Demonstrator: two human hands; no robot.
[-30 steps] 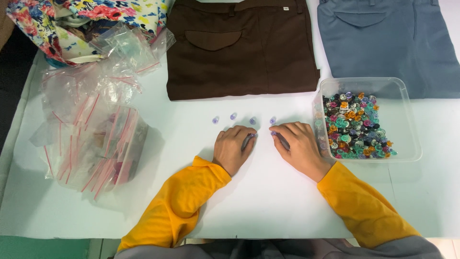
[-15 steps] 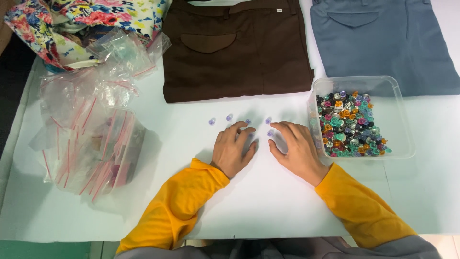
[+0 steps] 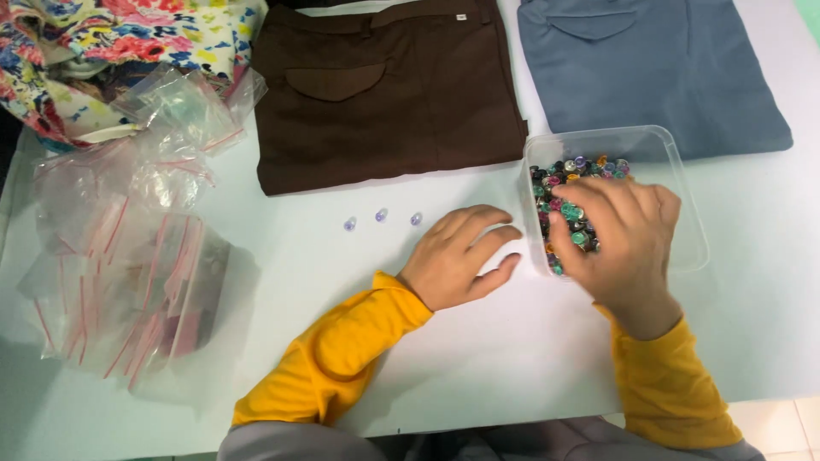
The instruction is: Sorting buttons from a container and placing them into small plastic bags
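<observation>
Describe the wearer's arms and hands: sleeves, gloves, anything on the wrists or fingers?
Both arms wear long, mustard-yellow knit sleeves that end in ribbed cuffs at the wrists. The left hand and right hand are bare: no gloves. No rings, watch or bands are visible on either hand.

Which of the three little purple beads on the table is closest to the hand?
The rightmost bead of the row, beside the left hand; the other two lie farther left.

On the counter point(image 3: 478, 367) your right hand point(image 3: 619, 243) lay in the tub point(image 3: 683, 205) of beads point(image 3: 568, 192), your left hand point(image 3: 457, 256) flat just left of it; three loose beads point(image 3: 381, 216) sat farther left, bags point(image 3: 128, 256) at the left edge, folded garments point(image 3: 384, 94) behind
</observation>
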